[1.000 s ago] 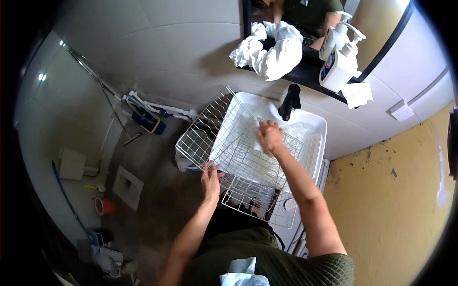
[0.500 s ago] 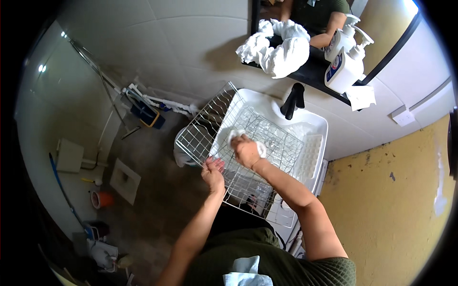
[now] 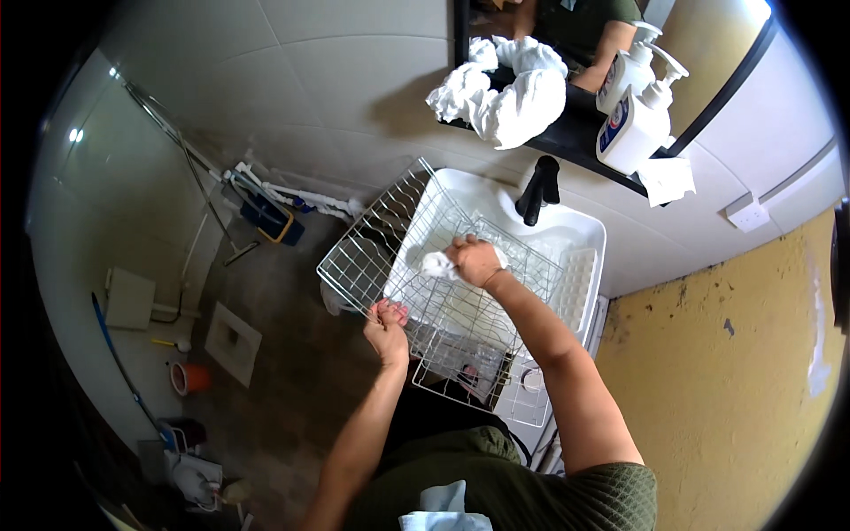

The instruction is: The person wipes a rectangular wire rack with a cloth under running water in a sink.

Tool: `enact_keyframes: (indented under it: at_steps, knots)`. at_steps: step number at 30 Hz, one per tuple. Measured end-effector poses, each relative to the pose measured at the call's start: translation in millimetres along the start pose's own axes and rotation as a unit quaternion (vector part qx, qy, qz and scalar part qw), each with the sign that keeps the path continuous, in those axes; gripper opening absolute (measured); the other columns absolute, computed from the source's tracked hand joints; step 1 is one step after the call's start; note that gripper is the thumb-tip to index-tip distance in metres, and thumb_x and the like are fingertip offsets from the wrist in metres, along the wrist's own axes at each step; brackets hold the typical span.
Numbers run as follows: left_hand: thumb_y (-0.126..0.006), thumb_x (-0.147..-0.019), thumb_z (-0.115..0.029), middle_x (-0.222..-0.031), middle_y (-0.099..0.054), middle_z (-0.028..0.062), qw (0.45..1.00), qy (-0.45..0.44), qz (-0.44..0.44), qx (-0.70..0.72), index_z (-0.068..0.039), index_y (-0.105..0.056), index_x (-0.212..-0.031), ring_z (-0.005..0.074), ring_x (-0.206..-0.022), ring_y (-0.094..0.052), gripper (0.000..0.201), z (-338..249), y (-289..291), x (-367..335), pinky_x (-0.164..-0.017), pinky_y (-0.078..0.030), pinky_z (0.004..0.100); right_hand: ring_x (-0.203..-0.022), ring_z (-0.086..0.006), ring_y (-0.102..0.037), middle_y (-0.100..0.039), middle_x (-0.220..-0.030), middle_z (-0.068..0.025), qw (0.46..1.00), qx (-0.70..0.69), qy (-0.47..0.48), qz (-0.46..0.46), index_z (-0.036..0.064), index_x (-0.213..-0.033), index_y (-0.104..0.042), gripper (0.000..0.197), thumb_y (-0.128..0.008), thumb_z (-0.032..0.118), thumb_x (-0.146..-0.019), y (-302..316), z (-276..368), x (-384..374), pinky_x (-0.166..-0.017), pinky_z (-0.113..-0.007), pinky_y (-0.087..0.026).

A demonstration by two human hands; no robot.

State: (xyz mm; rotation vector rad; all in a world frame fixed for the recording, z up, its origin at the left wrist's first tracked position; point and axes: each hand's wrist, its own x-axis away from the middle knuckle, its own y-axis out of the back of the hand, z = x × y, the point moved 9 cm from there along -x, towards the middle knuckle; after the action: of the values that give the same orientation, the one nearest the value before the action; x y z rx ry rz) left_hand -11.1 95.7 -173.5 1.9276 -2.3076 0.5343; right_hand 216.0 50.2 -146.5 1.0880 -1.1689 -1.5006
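Note:
A wire rack (image 3: 357, 254) of thin metal bars lies tilted across the white sink (image 3: 595, 232), its left part jutting past the basin. My left hand (image 3: 387, 329) is closed on the rack's edge at the near left. Over the middle of the rack, my right hand (image 3: 476, 260) grips a bunched white cloth (image 3: 437, 265) against the bars. Part of the cloth is hidden under the fingers. Beneath the bars the basin looks wet and shiny. A black faucet (image 3: 538, 191) stands at the sink's back edge.
A black-framed mirror shelf holds a crumpled white cloth (image 3: 522, 106) and a white pump bottle (image 3: 633, 128). The sink's right side has a ribbed washboard (image 3: 577, 288). On the floor to the left are a blue bucket (image 3: 270, 219) and an orange bucket (image 3: 189, 379).
My right hand has moved a little right and away from me with the white cloth. My left hand keeps its hold on the rack, which has shifted slightly.

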Motion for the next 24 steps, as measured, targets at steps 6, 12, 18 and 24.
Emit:
enact_keyframes:
  at_steps: [6,12,18,24]
  knots:
    - [-0.044,-0.098,-0.025,-0.099,-0.063,0.0183,0.999,0.030,-0.034,0.004,0.001,-0.050,-0.106,0.0224,-0.083,-0.065,0.029,7.9,2.3,0.3,-0.068,-0.051,0.0279,-0.096,-0.0291,-0.057,-0.057,-0.111,-0.0089,0.984,0.111,-0.136,0.019,0.0229,-0.116,-0.055,0.035,-0.053,0.018,-0.081,-4.6,-61.2,12.0,-0.072,-0.037,-0.052]
    - [-0.049,-0.096,-0.025,-0.101,-0.064,0.0104,0.995,0.089,-0.039,-0.027,-0.005,-0.052,-0.102,0.0176,-0.086,-0.064,0.022,8.6,-1.3,7.3,-0.070,-0.050,0.0269,-0.094,-0.0336,-0.061,-0.061,-0.115,-0.0095,0.956,-0.204,-0.190,-0.085,0.0241,-0.122,-0.056,0.047,-0.054,0.005,-0.078,15.8,-53.2,21.2,-0.078,-0.037,-0.051]
    - [-0.050,-0.096,-0.023,-0.100,-0.063,0.0100,0.995,0.095,-0.024,-0.034,-0.005,-0.052,-0.105,0.0182,-0.085,-0.063,0.020,1.1,-6.9,9.7,-0.068,-0.051,0.0288,-0.070,-0.0194,-0.063,-0.065,-0.091,-0.0100,0.738,-0.585,-0.213,-0.262,0.0078,-0.092,-0.067,0.022,-0.049,0.003,-0.080,63.4,-50.6,18.2,-0.066,-0.027,-0.050]
    - [-0.049,-0.096,-0.022,-0.101,-0.063,0.0116,0.995,0.083,-0.035,-0.051,-0.004,-0.051,-0.111,0.0185,-0.084,-0.064,0.023,-0.2,-2.7,5.0,-0.062,-0.050,0.0265,-0.078,-0.0193,-0.061,-0.062,-0.089,-0.0077,0.791,-0.451,-0.208,-0.357,0.0067,-0.090,-0.066,0.021,-0.048,0.002,-0.080,98.5,-53.6,57.0,-0.071,-0.027,-0.047]
